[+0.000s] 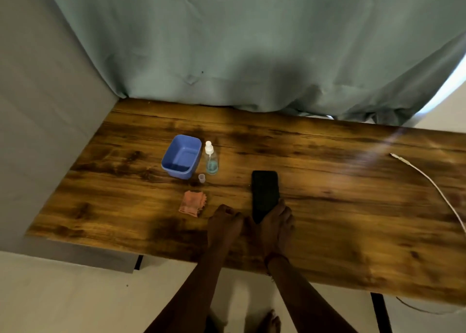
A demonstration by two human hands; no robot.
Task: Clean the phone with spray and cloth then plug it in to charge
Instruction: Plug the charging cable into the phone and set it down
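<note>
A black phone (265, 193) lies screen up near the middle of the wooden table (327, 171). My right hand (277, 225) grips its near end, fingers wrapped along its right edge. My left hand (225, 223) rests just left of the phone with fingers curled and nothing in it. A folded pink cloth (192, 203) lies to the left of my left hand. Behind it stands a clear spray bottle (210, 158) with a white nozzle and bluish liquid; its small cap (201, 178) sits on the table beside it. A white charging cable (428, 181) runs along the right side.
A blue plastic tub (182, 156) stands left of the spray bottle. A green curtain (252, 43) hangs behind the table and a grey wall (37, 131) closes off the left. The table's near edge runs across the lower frame.
</note>
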